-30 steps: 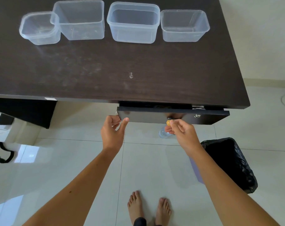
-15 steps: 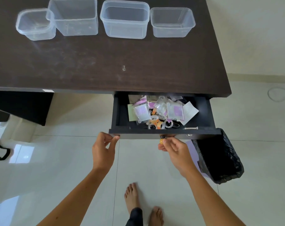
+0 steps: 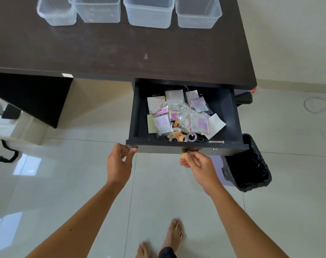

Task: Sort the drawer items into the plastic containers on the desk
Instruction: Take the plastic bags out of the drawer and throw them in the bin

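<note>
Left hand (image 3: 119, 163) pinches the left front corner of the drawer (image 3: 231, 116), thumb on the front edge, fingers curled under the front panel. Right hand (image 3: 199, 165) grips a small yellow knob (image 3: 183, 155) at the middle of the drawer front, fingers curled round it; knob mostly covered by fingertips. Both forearms reach up from the bottom corners, wrists roughly level, palms facing in.

Drawer is pulled well out from under the desk (image 3: 121, 53); its back is shadowed under the desk edge. Inside, a heap of items (image 3: 184, 118) sits centre-right: clear packets with pink and purple cards, pale paper squares, several small tape rolls (image 3: 177, 135) near the front wall. Bare dark floor of the drawer shows along the left and right walls. Single pieces in the pile overlap, hard to separate.

Four clear plastic containers (image 3: 149, 13) stand in a row at the far desk edge, tops cut off by the frame; the two on the left touch or overlap. Broad bare desk surface between them and the drawer. A tiny pale object (image 3: 146, 56) lies mid-desk, can't identify.

Black-lined bin (image 3: 251, 164) sits on the floor just right of the drawer front, close to the right corner. Bare feet (image 3: 174, 237) on pale tiles below.
</note>
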`<state>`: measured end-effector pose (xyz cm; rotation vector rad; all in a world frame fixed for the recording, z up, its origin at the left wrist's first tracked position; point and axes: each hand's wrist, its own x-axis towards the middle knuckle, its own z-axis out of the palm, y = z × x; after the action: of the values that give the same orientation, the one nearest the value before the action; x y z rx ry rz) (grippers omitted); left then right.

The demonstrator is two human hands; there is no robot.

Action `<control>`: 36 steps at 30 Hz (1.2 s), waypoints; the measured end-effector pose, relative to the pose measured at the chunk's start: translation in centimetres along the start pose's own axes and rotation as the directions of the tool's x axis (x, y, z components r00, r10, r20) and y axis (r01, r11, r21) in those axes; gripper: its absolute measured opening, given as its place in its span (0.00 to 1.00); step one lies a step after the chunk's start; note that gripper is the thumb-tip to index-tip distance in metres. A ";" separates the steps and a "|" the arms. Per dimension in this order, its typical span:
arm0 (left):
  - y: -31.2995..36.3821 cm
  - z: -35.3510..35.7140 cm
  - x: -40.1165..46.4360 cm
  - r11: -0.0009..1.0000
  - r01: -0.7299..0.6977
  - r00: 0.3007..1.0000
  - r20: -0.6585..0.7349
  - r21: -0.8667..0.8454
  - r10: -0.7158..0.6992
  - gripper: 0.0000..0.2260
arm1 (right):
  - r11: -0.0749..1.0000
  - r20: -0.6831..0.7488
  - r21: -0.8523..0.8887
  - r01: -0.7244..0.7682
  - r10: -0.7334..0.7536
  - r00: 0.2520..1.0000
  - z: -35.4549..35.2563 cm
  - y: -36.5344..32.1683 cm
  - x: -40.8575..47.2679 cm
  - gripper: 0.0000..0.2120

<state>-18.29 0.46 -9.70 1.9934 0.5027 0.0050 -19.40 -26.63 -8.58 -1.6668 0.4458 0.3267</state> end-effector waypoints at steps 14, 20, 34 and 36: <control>-1.5 1.3 -2.2 0.994 0.034 0.997 -0.065 -0.105 -0.041 0.08 | 1.000 -0.027 0.003 0.028 -0.028 0.999 0.3 2.1 -1.0 0.09; -1.2 0.2 -2.2 0.997 0.046 0.999 0.015 -0.068 -0.045 0.08 | 1.000 -0.048 -0.014 0.011 -0.012 0.999 0.2 1.9 -1.2 0.09; 5.7 -4.6 -0.1 0.999 -0.049 0.996 0.081 0.020 0.047 0.24 | 0.963 -0.127 -0.191 0.189 -0.215 0.968 -3.9 -6.1 -4.0 0.07; 7.7 -4.3 0.8 0.997 -0.072 0.995 0.072 0.023 0.070 0.24 | 0.954 -0.108 -0.194 0.229 -0.252 0.962 -4.1 -8.2 -3.0 0.08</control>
<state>-15.87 1.54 -1.26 2.0281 0.3881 -0.0283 -18.31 -29.49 0.59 -1.9056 0.3116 0.0773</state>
